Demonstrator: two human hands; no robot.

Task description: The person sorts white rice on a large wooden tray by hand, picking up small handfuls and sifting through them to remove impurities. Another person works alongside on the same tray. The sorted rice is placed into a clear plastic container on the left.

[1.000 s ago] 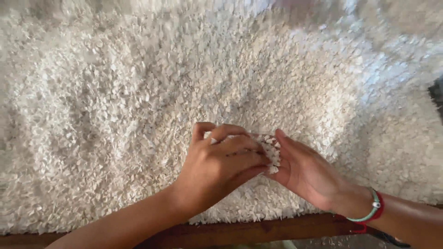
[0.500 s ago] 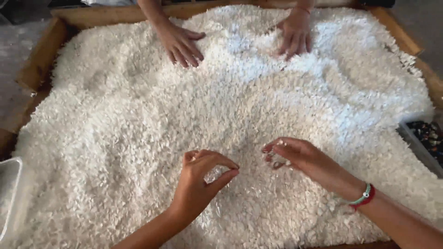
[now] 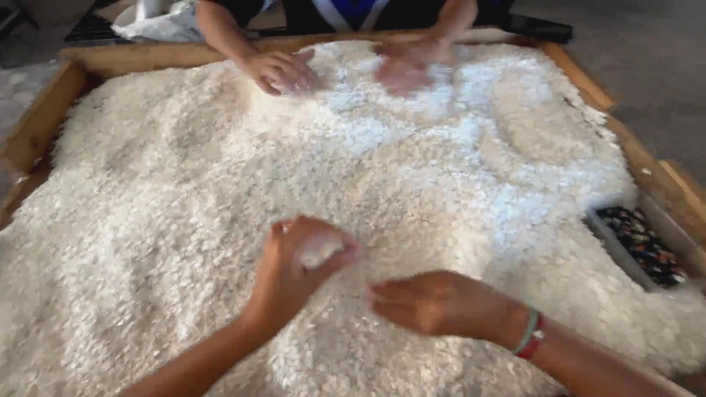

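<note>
White flakes, a small clump of them, sit cupped in the left hand, whose fingers curl around it just above the heap. The right hand lies just beside it, palm down with the fingers held loosely together, resting on the flakes and holding nothing; a green and red wristband circles its wrist.

Both hands work at the near edge of a wide, shallow wooden tray, which is filled almost to its rim with a deep bed of the same white flakes (what they are made of cannot be told). At the right side, sunk into the heap, stands a small grey bin holding dark, many-coloured small pieces.

Across the tray, another person's two hands press flat into the flakes at the far edge, one of them blurred.
</note>
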